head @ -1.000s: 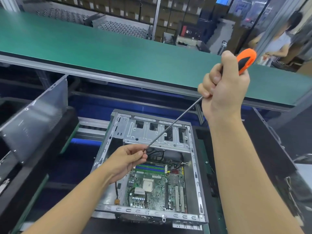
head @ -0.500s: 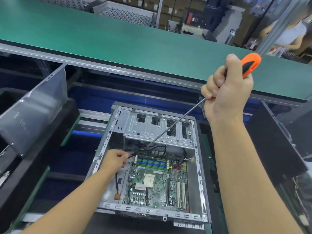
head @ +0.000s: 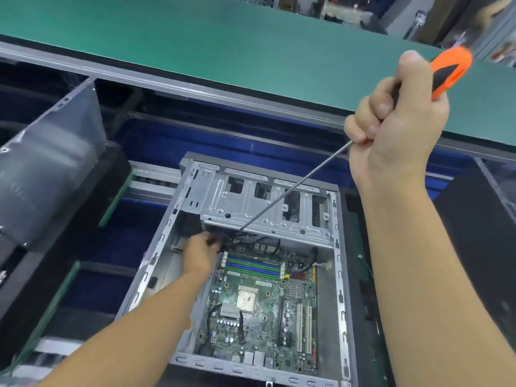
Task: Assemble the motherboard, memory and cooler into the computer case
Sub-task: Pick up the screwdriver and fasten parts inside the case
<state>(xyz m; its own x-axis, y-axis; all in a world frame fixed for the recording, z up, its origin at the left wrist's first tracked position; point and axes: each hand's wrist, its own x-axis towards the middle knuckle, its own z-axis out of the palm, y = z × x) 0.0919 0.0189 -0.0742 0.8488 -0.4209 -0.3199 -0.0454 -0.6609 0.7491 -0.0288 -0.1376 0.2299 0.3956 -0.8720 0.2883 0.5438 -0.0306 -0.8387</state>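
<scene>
Reaching deeper into the computer case (head: 339,275), the left hand (head: 201,256) is pinching black cables (head: 251,239) beyond the seated motherboard (head: 259,311); the raised right hand (head: 396,129) is gripping a screwdriver (head: 296,188) angled down toward them.

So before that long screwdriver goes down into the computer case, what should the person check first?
1. Right hand grips the screwdriver firmly by its handle: ok.
2. Motherboard lies flat inside the computer case: ok.
3. Screwdriver tip seated on a screw: cannot tell; it ends among the black cables, and that spot is blurred.
4. Left hand holds a screw ready: cannot tell; its curled fingers hide whatever they pinch.
5. Cables clear of the tip: not ok; they run right beside it.
</scene>
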